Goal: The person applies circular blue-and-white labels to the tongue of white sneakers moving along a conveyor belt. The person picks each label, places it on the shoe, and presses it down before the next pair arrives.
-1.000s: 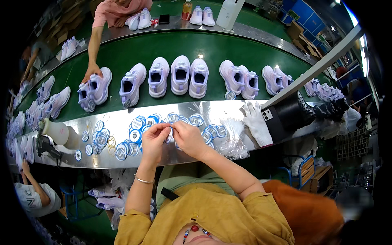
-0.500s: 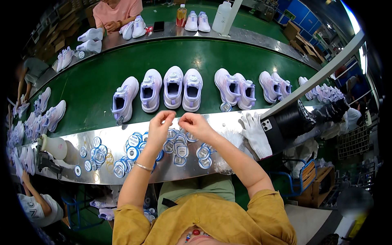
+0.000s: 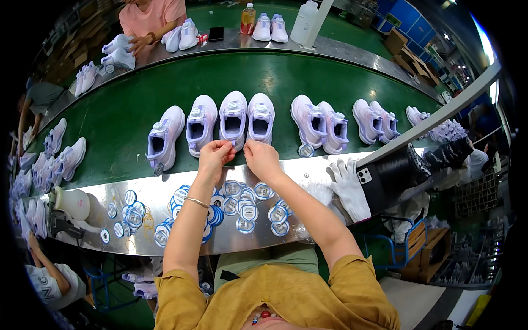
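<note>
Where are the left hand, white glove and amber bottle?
Left hand (image 3: 212,161), head view: back of hand.
White glove (image 3: 352,193), head view: its middle.
Amber bottle (image 3: 247,21), head view: its side.

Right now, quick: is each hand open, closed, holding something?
Left hand: pinched closed near a pale shoe; whether it holds anything cannot be told.
Right hand: pinched closed too; anything held cannot be made out.

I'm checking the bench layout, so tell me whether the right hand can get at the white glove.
Probably yes: the white glove lies uncovered on the metal bench, to the right of the right hand, and nothing tall stands between them.
</note>
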Motion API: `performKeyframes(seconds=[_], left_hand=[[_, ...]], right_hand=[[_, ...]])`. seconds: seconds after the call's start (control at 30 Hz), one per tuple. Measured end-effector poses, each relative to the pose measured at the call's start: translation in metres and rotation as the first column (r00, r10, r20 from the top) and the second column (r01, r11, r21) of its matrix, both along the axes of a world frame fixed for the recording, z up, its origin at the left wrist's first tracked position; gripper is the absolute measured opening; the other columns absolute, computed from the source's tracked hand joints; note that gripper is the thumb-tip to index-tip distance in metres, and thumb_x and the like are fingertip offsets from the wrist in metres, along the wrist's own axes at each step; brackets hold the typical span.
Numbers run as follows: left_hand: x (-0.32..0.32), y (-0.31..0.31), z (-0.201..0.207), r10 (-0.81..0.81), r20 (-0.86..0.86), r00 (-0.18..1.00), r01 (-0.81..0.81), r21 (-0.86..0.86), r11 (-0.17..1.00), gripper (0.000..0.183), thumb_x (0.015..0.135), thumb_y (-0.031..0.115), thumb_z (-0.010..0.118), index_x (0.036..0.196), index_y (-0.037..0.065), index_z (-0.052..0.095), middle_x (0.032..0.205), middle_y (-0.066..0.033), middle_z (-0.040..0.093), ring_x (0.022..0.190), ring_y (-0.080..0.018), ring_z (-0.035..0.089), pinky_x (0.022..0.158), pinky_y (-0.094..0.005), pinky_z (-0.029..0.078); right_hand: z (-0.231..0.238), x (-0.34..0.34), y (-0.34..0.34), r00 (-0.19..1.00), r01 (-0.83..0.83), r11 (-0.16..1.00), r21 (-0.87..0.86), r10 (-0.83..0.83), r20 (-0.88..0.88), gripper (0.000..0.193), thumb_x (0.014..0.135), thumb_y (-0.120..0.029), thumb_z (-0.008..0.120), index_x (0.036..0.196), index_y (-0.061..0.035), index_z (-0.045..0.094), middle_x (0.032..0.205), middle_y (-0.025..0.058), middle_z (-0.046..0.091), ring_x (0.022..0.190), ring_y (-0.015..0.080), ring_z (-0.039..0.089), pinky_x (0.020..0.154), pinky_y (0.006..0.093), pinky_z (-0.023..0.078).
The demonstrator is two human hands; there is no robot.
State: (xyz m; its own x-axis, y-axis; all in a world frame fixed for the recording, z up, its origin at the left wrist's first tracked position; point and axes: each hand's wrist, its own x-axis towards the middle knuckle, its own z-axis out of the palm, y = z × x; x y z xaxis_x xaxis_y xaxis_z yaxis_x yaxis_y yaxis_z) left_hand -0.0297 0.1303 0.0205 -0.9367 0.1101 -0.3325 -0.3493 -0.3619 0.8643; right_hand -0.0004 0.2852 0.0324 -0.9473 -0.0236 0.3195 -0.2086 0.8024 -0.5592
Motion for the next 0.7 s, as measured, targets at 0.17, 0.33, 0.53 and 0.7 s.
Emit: performKeyframes(seconds=[0.17, 0.33, 0.53, 0.7], left_hand=[[-0.002, -0.001, -0.003, -0.028, 0.003, 1.000, 0.028, -0.012, 1.000, 0.013, 0.087, 0.009, 0.064, 0.093, -0.001, 0.059, 0.083, -0.0057, 0.062, 0.070, -0.0117, 0.062, 0.060, -0.0209, 0.053], [-0.003, 0.000, -0.003, -0.046, -0.022, 0.999, 0.045, -0.045, 0.998, 0.011, 0.087, 0.009, 0.063, 0.092, 0.001, 0.059, 0.079, -0.0052, 0.063, 0.068, -0.0106, 0.061, 0.059, -0.0204, 0.052], [-0.003, -0.001, 0.008, -0.003, -0.054, 0.999, -0.004, -0.126, 0.992, 0.006, 0.086, 0.010, 0.063, 0.087, 0.005, 0.062, 0.076, -0.0011, 0.062, 0.067, -0.0086, 0.060, 0.055, -0.0188, 0.047], [0.004, -0.009, 0.024, 0.054, -0.388, 0.920, -0.201, -0.348, 0.916, 0.006, 0.088, 0.010, 0.060, 0.091, 0.005, 0.064, 0.081, 0.0007, 0.063, 0.070, -0.0055, 0.057, 0.053, -0.0165, 0.040]], right_hand=[[0.008, 0.000, -0.005, 0.997, -0.060, 0.984, 0.166, 0.068, -0.041, 0.007, 0.081, -0.012, 0.055, 0.082, -0.0058, 0.058, 0.075, 0.0140, 0.061, 0.070, 0.0327, 0.063, 0.061, 0.0432, 0.050], [0.015, -0.002, -0.011, 0.993, -0.091, 0.970, 0.225, 0.105, -0.047, 0.008, 0.078, -0.011, 0.056, 0.083, -0.0060, 0.059, 0.077, 0.0140, 0.060, 0.072, 0.0302, 0.064, 0.060, 0.0411, 0.051], [0.012, -0.009, -0.017, 0.986, -0.165, 0.980, 0.110, 0.163, 0.032, 0.011, 0.084, -0.010, 0.051, 0.090, -0.0030, 0.057, 0.084, 0.0181, 0.062, 0.078, 0.0351, 0.063, 0.064, 0.0442, 0.050], [0.027, -0.004, 0.007, 0.970, -0.224, 0.946, -0.234, 0.239, 0.035, 0.018, 0.090, -0.012, 0.045, 0.101, 0.0002, 0.052, 0.093, 0.0220, 0.063, 0.085, 0.0410, 0.060, 0.070, 0.0483, 0.047]])
